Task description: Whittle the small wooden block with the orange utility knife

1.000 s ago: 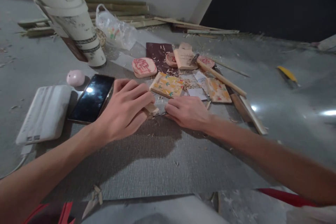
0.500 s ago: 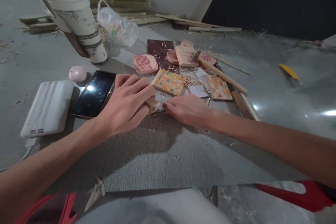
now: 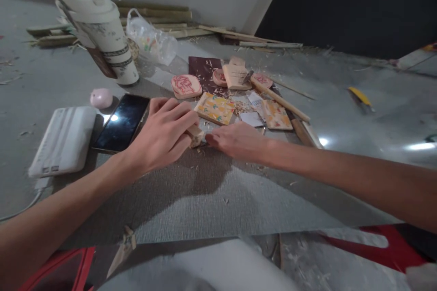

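Observation:
My left hand (image 3: 167,129) is closed around a small pale wood block (image 3: 195,136), pressing it to the grey tabletop; fingers cover most of the block. Right beside it, my right hand (image 3: 235,140) is closed on a thin carving tool, mostly hidden in the fist, with a sliver of metal showing toward the block's end. Just beyond the hands lies a wooden piece with a yellow fruit pattern (image 3: 215,108). A second patterned piece (image 3: 277,115) is farther right. Wood pieces with red drawings (image 3: 186,86) rest behind, near a dark red sheet (image 3: 205,66).
A phone (image 3: 123,122), a white power bank (image 3: 63,141) and a pink round object (image 3: 101,98) lie left. Behind stand a tall cup (image 3: 114,41) and a clear plastic bag (image 3: 153,38). Wooden-handled tools (image 3: 283,100) and a yellow cutter (image 3: 360,96) are to the right.
The view has shifted slightly, so most things appear a little farther left. Both hands keep their grip, with the right hand still close against the wood block's end.

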Motion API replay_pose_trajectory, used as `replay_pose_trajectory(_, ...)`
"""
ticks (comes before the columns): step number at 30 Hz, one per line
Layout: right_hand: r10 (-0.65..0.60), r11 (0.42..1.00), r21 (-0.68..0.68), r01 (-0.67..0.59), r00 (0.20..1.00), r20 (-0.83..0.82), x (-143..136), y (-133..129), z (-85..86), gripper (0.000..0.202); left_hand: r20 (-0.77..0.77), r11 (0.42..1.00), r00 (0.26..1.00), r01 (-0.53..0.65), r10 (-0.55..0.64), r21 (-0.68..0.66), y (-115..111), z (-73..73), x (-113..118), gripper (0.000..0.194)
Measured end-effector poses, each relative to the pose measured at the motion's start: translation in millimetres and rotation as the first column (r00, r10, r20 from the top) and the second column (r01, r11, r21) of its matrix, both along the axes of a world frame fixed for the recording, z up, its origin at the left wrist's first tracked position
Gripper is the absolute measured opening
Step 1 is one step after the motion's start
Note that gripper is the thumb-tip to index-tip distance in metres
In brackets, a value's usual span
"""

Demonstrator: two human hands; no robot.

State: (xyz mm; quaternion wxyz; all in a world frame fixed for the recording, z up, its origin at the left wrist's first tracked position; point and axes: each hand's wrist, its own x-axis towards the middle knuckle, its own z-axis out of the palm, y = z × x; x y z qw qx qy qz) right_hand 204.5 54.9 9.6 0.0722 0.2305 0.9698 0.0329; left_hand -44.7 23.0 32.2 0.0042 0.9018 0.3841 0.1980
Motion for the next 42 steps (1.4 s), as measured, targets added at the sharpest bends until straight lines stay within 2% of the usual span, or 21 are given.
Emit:
replay_pose_trajectory(4,-0.013,0.999,-0.032,0.012,1.000,-0.012,-1,5,2.1,0.022,0.114,1.000,0.993,-0.001,0.001,-0.004,2,-2.3,0,0.005)
replay_pose_trajectory(7,-0.028,0.999,-0.035,0.028,0.999,-0.019,0,8,1.7,0.022,0.245,0.997,0.969,-0.020,0.036,-0.069,4,-0.4,-3,0.008)
replay_pose_trajectory(12,-0.029,1.000,-0.009,0.029,0.999,-0.040,4,10,9.0,0.030,0.441,0.985,0.890,-0.045,0.116,-0.168,7,3.2,-13,0.010)
replay_pose_trajectory(15,-0.012,0.997,0.081,0.020,0.995,-0.095,9,12,24.9,0.039,0.590,0.968,0.784,-0.057,0.195,-0.244,11,0.8,-17,0.014)
replay_pose_trajectory(19,-0.029,0.978,0.194,0.077,0.971,-0.238,23,17,42.0,0.042,0.763,0.913,0.561,0.031,0.321,-0.407,17,1.8,-18,0.018)
replay_pose_trajectory(22,-0.059,0.985,0.132,0.113,0.931,-0.361,31,16,37.0,0.035,0.816,0.878,0.417,0.081,0.400,-0.472,19,7.3,-19,0.015)
replay_pose_trajectory(24,-0.100,0.989,0.046,0.142,0.856,-0.508,30,9,27.2,0.026,0.813,0.857,0.372,0.081,0.448,-0.510,19,8.9,-20,0.015)
replay_pose_trajectory(26,-0.221,0.965,-0.052,0.257,0.691,-0.688,24,-2,16.8,0.015,0.801,0.845,0.373,0.077,0.468,-0.529,17,6.5,-20,0.015)
replay_pose_trajectory(28,-0.325,0.930,-0.155,0.333,0.551,-0.769,13,-14,9.1,0.013,0.790,0.836,0.384,0.077,0.479,-0.544,13,0.7,-16,0.013)
replay_pose_trajectory(29,-0.401,0.898,-0.234,0.373,0.471,-0.786,8,-19,6.9,0.015,0.785,0.829,0.381,0.079,0.489,-0.554,10,-2.7,-14,0.014)
replay_pose_trajectory(31,-0.520,0.840,-0.384,0.383,0.368,-0.771,-2,-27,5.6,0.025,0.773,0.829,0.410,0.070,0.484,-0.555,5,-8.9,-8,0.015)
replay_pose_trajectory(34,-0.627,0.774,-0.521,0.360,0.315,-0.713,-12,-30,8.4,0.034,0.725,0.834,0.489,-0.008,0.485,-0.552,-2,-13.8,-1,0.014)
replay_pose_trajectory(36,-0.657,0.749,-0.553,0.364,0.303,-0.690,-16,-26,9.8,0.026,0.708,0.848,0.531,-0.038,0.466,-0.529,-7,-14.5,2,0.014)
replay_pose_trajectory(39,-0.692,0.720,-0.615,0.322,0.253,-0.677,-21,-17,7.6,0.023,0.712,0.883,0.585,-0.015,0.389,-0.470,-13,-15.6,3,0.018)
replay_pose_trajectory(42,-0.738,0.674,-0.702,0.230,0.159,-0.656,-23,-10,2.5,0.024,0.699,0.896,0.640,0.034,0.320,-0.442,-17,-18.1,3,0.024)
